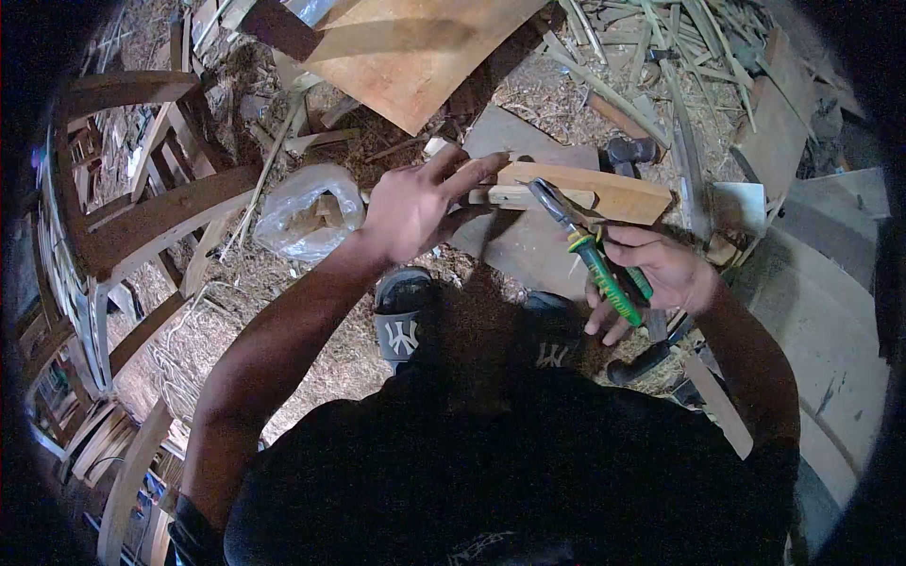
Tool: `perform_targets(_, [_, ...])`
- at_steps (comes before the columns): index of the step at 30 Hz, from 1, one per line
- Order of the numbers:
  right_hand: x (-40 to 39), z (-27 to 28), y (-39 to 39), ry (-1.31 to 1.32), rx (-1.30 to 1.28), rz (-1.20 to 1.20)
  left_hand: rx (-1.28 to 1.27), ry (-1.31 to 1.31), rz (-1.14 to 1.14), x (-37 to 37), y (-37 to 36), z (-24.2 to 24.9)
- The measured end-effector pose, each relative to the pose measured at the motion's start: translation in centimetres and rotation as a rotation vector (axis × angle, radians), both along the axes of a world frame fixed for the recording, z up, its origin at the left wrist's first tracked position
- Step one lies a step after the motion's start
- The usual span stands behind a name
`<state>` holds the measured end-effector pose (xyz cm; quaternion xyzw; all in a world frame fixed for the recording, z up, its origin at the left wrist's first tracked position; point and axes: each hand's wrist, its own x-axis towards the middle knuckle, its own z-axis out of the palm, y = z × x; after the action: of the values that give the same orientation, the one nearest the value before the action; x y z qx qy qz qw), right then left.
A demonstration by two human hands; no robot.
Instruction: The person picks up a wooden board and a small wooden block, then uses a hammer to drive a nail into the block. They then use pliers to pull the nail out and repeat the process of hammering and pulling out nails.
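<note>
My right hand is closed round the green and yellow handles of a pair of pliers. The metal jaws point up and left, overlapping a pale strip of wood. Behind that strip lies a longer, thicker piece of wood, its right end angled. My left hand grips the left ends of the wood, thumb and fingers on either side; the ends themselves are hidden by the fingers. Beneath the wood is a flat grey-brown board.
A clear plastic bag holding small pieces sits left of my left hand. Beyond the wood are a hammer-like head and a large plywood sheet. Wooden frames stand at the left; shavings and offcuts cover the floor. Another dark-handled tool lies by my right forearm.
</note>
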<state>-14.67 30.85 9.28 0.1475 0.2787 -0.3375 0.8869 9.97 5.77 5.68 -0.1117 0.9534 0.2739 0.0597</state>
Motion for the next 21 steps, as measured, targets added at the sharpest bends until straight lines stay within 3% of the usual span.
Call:
perform_targets(8, [-1.4,1.0,-1.3,0.036,-0.058,0.126,-0.040,-0.031,0.018,-0.1,0.2,0.0])
perform_targets(14, [1.4,1.0,-1.4,-0.185,0.009,-0.033,0.008,-0.031,0.018,0.0,0.1,0.1])
perform_targets(16, [2.3,0.6,-1.4,-0.267,-0.104,-0.089,0.029,-0.026,0.016,-0.1,0.0,0.3])
perform_targets(21, [3.9,-0.3,0.2,-0.264,-0.042,-0.121,0.054,0.018,0.027,0.0,0.3,0.3])
